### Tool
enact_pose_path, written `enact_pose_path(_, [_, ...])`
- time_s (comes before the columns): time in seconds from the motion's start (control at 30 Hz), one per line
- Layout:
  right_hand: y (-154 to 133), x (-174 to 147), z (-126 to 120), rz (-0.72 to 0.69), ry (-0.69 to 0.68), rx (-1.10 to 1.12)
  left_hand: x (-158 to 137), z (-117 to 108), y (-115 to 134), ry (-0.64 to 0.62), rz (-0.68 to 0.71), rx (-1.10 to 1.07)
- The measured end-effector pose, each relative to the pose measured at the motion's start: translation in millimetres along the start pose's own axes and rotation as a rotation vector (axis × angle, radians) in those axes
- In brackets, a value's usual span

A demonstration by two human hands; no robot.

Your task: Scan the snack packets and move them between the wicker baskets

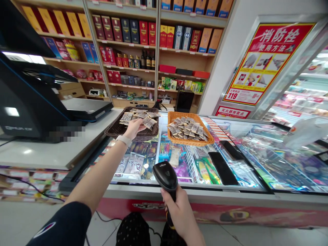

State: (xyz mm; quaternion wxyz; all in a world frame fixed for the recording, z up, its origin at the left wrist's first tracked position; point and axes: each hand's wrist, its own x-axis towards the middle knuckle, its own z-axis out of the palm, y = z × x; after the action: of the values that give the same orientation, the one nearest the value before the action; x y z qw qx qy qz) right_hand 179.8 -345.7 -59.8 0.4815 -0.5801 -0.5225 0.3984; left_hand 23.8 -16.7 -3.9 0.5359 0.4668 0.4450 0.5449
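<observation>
My right hand is wrapped round the handle of a black barcode scanner, its head tilted up and facing away from me. My left arm stretches forward, and my left hand is over a dark brown woven basket. Its fingers close on a small flat packet at the right of the pile. More such packets lie loosely in this basket. To its right, an orange-brown woven basket holds a heap of similar packets. Both baskets rest on the glass top of a freezer.
Under the freezer glass lie bagged goods. A black phone and another dark phone-like slab rest on top. At left stands a scale on a white counter. Shelves of boxes rise behind; cables trail below.
</observation>
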Motion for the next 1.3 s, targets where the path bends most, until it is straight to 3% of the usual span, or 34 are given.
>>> enact_pose_path(0.17, [-0.2, 2.5, 3.6, -0.033, 0.075, 0.033, -70.6, -10.0, -26.3, -0.033, -0.003, -0.239])
enact_pose_path(0.27, [-1.4, 1.3, 6.4, -0.038, 0.082, 0.017, -115.6, -10.0, -51.9, -0.032, -0.011, -0.219])
enact_pose_path(0.33, [-1.5, 0.1, 8.3, -0.031, 0.083, -0.008, -140.2, -9.8, -66.8, -0.099, -0.044, -0.186])
enact_pose_path(0.47, [1.3, -1.8, 13.2, -0.027, 0.083, -0.109, -169.1, -10.4, -87.2, -0.213, -0.089, -0.165])
enact_pose_path(0.8, [5.0, -3.0, 20.2, -0.009, 0.054, -0.331, -173.7, -13.9, -99.0, -0.184, -0.138, -0.291])
enact_pose_path(1.3, [1.6, -2.5, 21.9, 0.044, 0.025, -0.278, -177.0, -14.9, -94.4, -0.206, -0.157, -0.327])
